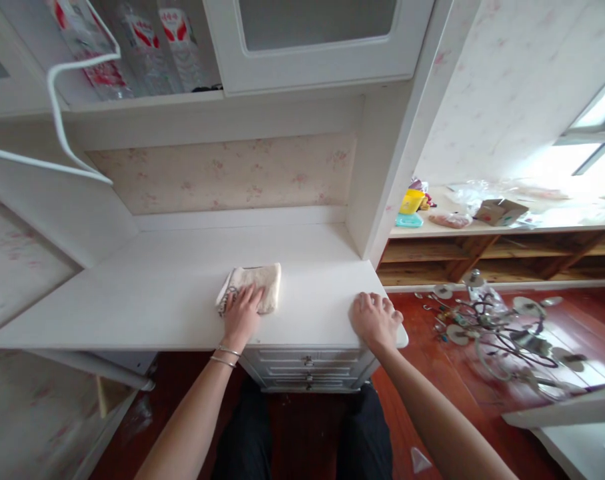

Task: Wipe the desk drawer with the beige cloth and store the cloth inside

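A folded cream cloth (268,280) with dark printing at its left side lies on the white desk (167,293). On top of it, my left hand (243,312) presses down with the fingers stretched out and a bit apart. My right hand (376,320) rests on the desktop near its right front corner. Its fingers are slightly bent and hold nothing. Two thin bangles (225,357) circle my left wrist.
White drawers (307,367) stand under the desk. Overhead, a cabinet shelf holds plastic bottles (179,40), and a white cable (57,113) hangs at the left. A dismantled chandelier (502,333) lies on the red floor. Bags and a cardboard box (502,212) sit on the low shelf unit.
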### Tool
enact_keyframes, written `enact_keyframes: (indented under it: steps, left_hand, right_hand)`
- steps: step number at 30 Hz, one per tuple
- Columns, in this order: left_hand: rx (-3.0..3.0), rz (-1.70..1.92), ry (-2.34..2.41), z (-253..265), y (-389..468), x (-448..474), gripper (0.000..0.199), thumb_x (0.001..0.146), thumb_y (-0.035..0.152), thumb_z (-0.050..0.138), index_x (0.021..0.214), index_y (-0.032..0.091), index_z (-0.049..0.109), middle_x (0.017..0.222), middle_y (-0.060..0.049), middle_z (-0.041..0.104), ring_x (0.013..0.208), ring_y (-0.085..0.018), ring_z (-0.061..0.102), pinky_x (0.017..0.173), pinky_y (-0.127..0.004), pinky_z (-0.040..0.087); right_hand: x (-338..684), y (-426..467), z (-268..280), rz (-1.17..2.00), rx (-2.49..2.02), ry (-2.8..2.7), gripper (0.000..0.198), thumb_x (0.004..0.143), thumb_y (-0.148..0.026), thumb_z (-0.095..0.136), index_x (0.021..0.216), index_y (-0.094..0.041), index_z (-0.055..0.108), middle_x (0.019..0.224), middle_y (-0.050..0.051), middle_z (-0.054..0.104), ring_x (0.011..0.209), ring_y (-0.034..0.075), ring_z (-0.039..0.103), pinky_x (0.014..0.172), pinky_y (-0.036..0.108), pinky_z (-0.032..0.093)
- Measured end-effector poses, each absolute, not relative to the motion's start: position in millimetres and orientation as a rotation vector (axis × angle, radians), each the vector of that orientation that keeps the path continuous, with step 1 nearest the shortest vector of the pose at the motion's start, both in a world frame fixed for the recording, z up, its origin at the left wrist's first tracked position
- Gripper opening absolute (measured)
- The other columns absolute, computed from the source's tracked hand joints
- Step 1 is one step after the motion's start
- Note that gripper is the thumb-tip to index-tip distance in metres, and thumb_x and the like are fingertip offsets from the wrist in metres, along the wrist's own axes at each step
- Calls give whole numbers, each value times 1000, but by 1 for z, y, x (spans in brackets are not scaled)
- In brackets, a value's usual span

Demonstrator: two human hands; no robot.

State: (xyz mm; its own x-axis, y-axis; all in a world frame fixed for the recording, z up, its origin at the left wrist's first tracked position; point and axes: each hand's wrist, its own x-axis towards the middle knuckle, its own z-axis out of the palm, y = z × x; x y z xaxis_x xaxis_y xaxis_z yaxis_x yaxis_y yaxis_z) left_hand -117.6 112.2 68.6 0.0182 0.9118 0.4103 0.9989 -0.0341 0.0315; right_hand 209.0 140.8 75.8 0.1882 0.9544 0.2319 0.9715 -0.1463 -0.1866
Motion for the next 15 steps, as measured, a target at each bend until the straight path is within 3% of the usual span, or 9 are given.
enact_keyframes:
  steps: [10,15]
  left_hand:
    - [-1992,-362,-2002,64,111,-114,59,87,9,36,141,31,48,147,-9,46,138,-33,37,112,-62,20]
    - [-1989,-457,-2029,63,112,-116,58,85,9,38,138,28,52,145,-8,49,137,-30,39,115,-59,17]
  right_hand:
    - [209,142,72,-98,-2174,-1817,39,96,-42,27,110,-28,60,122,8,58,117,32,43,93,53,31]
    - [207,141,77,-64,-2223,-1833,42,96,-42,24,114,-29,60,125,9,56,118,30,42,94,52,30]
